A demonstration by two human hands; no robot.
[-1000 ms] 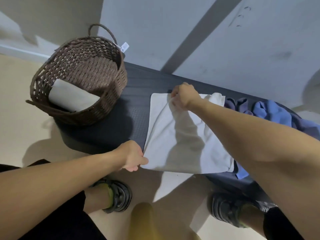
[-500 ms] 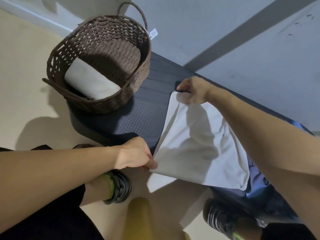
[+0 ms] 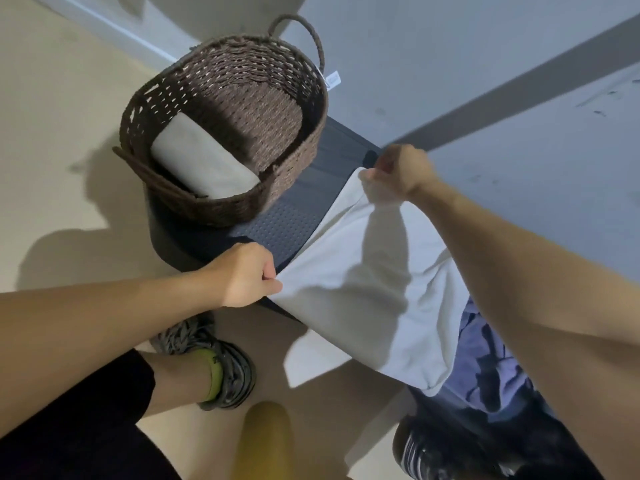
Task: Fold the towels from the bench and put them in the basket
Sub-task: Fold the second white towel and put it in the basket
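A white towel (image 3: 367,282) is stretched over the dark bench (image 3: 277,230). My left hand (image 3: 246,275) pinches its near left corner at the bench's front edge. My right hand (image 3: 398,171) grips its far left corner, lifted a little above the bench. The towel's right edge hangs down under my right forearm. A brown woven basket (image 3: 287,181) stands on the bench's left end, left of the towel, with one folded white towel (image 3: 204,164) lying inside it.
Crumpled blue towels (image 3: 485,358) lie on the bench to the right, partly under the white towel and my right arm. A grey wall rises right behind the bench. My feet in dark shoes (image 3: 221,365) stand on the beige floor before it.
Both hands have drawn the towel's left edge up and taut, the right hand rising off the bench. The view has swung left, bringing the basket nearer the centre.
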